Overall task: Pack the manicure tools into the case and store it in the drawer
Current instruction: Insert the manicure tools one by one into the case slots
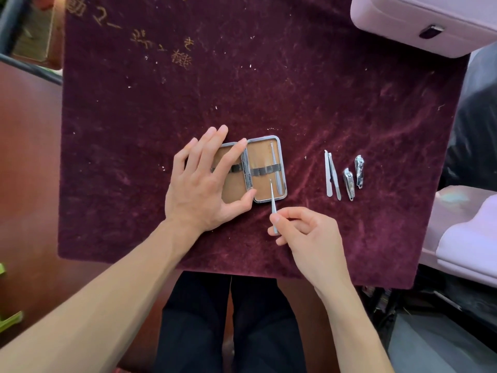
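A small metal-rimmed case [265, 157] with a tan lining lies open flat on the dark red velvet cloth [295, 90]. My left hand [200, 184] rests spread over its left half and holds it down. One slim steel tool [277, 164] sits under the elastic strap in the right half. My right hand [304, 232] pinches a thin pointed steel tool [273, 200], its tip over the right half's lower lining. To the right on the cloth lie a nail file [328, 173], tweezers [334, 181] and two nail clippers [348, 184] [359, 172].
A pale lilac box [419, 20] sits at the cloth's far right corner, and more lilac furniture [462, 232] stands at the right. The cloth's near edge hangs above my dark-trousered legs [228, 319]. Reddish floor shows on the left.
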### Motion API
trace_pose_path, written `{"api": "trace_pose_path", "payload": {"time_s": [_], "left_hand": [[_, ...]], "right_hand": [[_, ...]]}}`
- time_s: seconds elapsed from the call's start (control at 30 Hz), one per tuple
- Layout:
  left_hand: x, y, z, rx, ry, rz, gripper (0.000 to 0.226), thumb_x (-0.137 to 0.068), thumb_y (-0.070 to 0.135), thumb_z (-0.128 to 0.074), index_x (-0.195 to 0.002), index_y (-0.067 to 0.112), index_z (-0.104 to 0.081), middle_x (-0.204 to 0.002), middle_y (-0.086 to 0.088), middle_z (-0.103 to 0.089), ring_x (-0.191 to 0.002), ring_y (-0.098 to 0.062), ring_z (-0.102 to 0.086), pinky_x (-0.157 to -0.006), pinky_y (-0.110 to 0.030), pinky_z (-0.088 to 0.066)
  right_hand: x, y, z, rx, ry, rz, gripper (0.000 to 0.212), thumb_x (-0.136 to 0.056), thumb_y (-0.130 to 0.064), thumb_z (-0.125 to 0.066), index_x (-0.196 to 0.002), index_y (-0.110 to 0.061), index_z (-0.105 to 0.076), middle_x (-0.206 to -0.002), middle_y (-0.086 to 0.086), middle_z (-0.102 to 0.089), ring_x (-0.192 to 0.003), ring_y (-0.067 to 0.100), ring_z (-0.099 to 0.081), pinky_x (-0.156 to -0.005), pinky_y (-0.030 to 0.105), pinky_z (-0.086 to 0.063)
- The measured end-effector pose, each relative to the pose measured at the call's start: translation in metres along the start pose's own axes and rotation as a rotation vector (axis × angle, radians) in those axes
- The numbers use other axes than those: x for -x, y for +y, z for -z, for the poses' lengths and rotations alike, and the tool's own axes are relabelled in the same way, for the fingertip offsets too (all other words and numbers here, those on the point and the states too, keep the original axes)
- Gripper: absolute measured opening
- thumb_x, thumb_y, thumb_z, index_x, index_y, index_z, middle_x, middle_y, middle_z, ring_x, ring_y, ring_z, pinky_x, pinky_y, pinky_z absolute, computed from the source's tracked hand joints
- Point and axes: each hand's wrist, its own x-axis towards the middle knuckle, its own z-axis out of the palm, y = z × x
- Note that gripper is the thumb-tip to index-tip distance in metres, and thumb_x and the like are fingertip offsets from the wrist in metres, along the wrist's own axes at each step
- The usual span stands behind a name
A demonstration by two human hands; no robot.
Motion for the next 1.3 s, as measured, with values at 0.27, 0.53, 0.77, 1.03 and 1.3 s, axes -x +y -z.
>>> {"api": "trace_pose_path", "payload": {"time_s": [0.27, 0.53, 0.77, 1.03, 1.3], "left_hand": [[0.000, 0.000, 0.000, -0.001, 0.003, -0.002, 0.083, -0.084, 0.074, -0.050, -0.153, 0.029, -0.044, -0.163, -0.007, -0.038, -0.152, -0.025, -0.036, -0.122, -0.045, -0.029], [0.001, -0.001, -0.002, 0.001, -0.002, 0.001, 0.083, -0.084, 0.073, -0.052, -0.154, 0.029, -0.044, -0.163, -0.007, -0.038, -0.153, -0.025, -0.036, -0.123, -0.045, -0.029], [0.000, 0.000, -0.002, -0.001, 0.015, -0.004, 0.083, -0.083, 0.073, -0.054, -0.154, 0.031, -0.044, -0.162, -0.007, -0.040, -0.151, -0.025, -0.037, -0.122, -0.045, -0.029], [0.000, 0.001, 0.000, -0.002, 0.012, -0.004, 0.083, -0.082, 0.073, -0.054, -0.153, 0.031, -0.045, -0.161, -0.008, -0.041, -0.151, -0.026, -0.038, -0.122, -0.045, -0.029], [0.000, 0.000, -0.001, 0.002, 0.009, -0.004, 0.084, -0.082, 0.073, -0.055, -0.154, 0.031, -0.044, -0.162, -0.007, -0.040, -0.151, -0.026, -0.038, -0.122, -0.045, -0.029]], "right_hand": [[-0.011, -0.001, -0.005, -0.014, 0.097, 0.010, 0.010, -0.093, -0.043, -0.078, -0.088, -0.034, -0.077, -0.073, -0.016, -0.081, -0.063, 0.001, -0.076, -0.060, 0.010, -0.053], [-0.014, 0.003, -0.012, -0.047, 0.128, -0.017, 0.014, -0.092, -0.041, -0.080, -0.092, -0.030, -0.071, -0.075, -0.011, -0.082, -0.063, 0.002, -0.075, -0.064, 0.025, -0.053], [-0.018, 0.002, -0.011, -0.125, 0.124, -0.104, 0.022, -0.091, -0.036, -0.083, -0.098, -0.022, -0.068, -0.075, -0.005, -0.083, -0.053, 0.000, -0.067, -0.058, 0.022, -0.049], [-0.018, -0.001, -0.008, -0.358, 0.110, -0.121, 0.023, -0.091, -0.026, -0.084, -0.100, -0.012, -0.069, -0.074, 0.007, -0.081, -0.056, 0.005, -0.062, -0.050, 0.015, -0.048], [-0.028, -0.011, -0.020, -0.111, 0.206, -0.041, 0.031, -0.089, -0.044, -0.083, -0.095, -0.023, -0.062, -0.072, -0.006, -0.081, -0.054, 0.006, -0.072, -0.060, 0.032, -0.057]]}}
